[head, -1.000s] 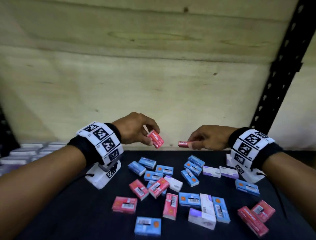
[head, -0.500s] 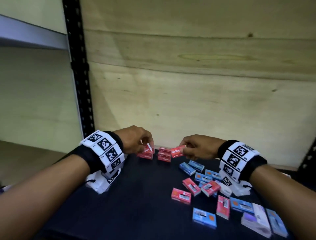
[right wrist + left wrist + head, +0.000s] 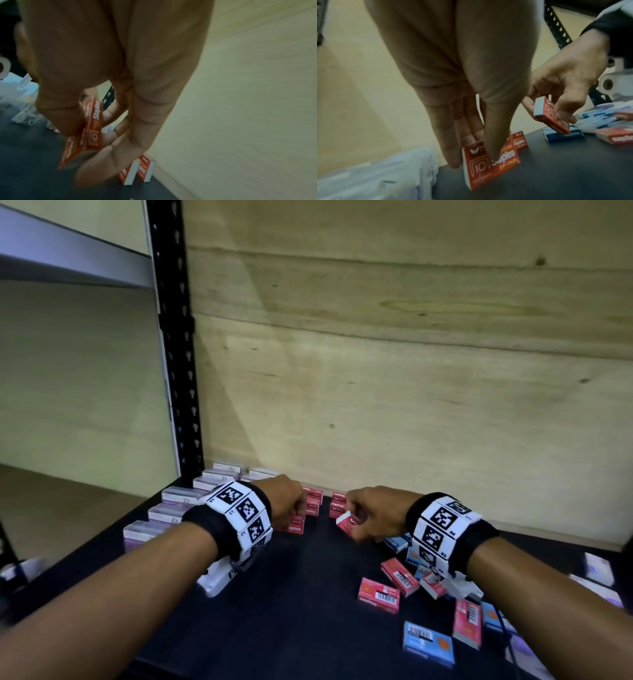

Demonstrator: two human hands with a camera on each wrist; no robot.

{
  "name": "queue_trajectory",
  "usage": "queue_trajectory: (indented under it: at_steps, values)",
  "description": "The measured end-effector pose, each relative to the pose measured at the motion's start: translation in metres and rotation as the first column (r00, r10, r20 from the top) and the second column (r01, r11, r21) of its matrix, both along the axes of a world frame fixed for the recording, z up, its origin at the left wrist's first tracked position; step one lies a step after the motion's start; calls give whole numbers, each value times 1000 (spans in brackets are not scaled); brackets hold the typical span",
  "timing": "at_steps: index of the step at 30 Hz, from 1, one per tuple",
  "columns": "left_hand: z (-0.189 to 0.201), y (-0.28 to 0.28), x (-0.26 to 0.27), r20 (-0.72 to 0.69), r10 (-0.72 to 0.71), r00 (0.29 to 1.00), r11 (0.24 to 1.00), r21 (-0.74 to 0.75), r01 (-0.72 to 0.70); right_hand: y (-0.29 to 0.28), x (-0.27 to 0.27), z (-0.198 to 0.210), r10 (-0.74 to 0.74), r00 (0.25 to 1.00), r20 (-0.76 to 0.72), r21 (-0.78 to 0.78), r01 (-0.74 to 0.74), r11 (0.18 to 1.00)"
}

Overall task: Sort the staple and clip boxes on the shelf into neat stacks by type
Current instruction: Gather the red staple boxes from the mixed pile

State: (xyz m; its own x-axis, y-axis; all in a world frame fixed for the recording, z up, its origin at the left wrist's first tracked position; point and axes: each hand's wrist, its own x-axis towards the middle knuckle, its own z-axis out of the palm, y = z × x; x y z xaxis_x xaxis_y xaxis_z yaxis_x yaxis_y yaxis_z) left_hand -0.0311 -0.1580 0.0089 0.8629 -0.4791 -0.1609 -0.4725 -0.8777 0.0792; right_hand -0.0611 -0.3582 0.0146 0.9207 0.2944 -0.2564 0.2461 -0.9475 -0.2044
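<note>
Left hand [image 3: 453, 94]: fingers point down, thumb and fingertips pinching a red staple box [image 3: 489, 163] that stands on edge on the dark shelf surface [image 3: 291, 594], near the wooden back wall [image 3: 411, 405]. Right hand [image 3: 375, 517]: thumb and fingers curled round a second red staple box [image 3: 553, 116], held tilted above the shelf, apart from the left hand's box. Behind and between the hands: small stacks of red boxes [image 3: 337, 503] against the back wall; in the right wrist view two of them [image 3: 137, 171] stand on edge side by side, just beside the wall. To the left: rows of white-and-purple boxes [image 3: 171, 513] along the shelf's left side, next to the black perforated upright [image 3: 174, 337]. To the right: unsorted red boxes [image 3: 378, 595] and blue boxes [image 3: 428, 642] lying scattered flat on the shelf, some touching or overlapping; a few pale boxes [image 3: 597, 568] at far right, blurred.
</note>
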Motion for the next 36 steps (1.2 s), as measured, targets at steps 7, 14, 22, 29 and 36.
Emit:
queue_trajectory:
  at_steps: [7,14,22,29,36]
  values:
    - [-9,-21,17,27,37,999,993,110,-40,4,18,-21,28,995,98,-169,-11,986]
    - [-9,-30,25,69,37,997,982,184,-49,4,30,-25,-3,986,164,-181,33,983]
    - [-13,-40,30,142,68,988,974,205,-96,6,36,-26,-28,987,160,-189,59,980]
    - [-18,-46,30,208,42,977,969,231,-91,9,38,-25,-41,986,160,-162,67,985]
    - [-14,-44,33,181,72,981,972,207,-110,8,36,-20,-61,986,154,-120,80,990]
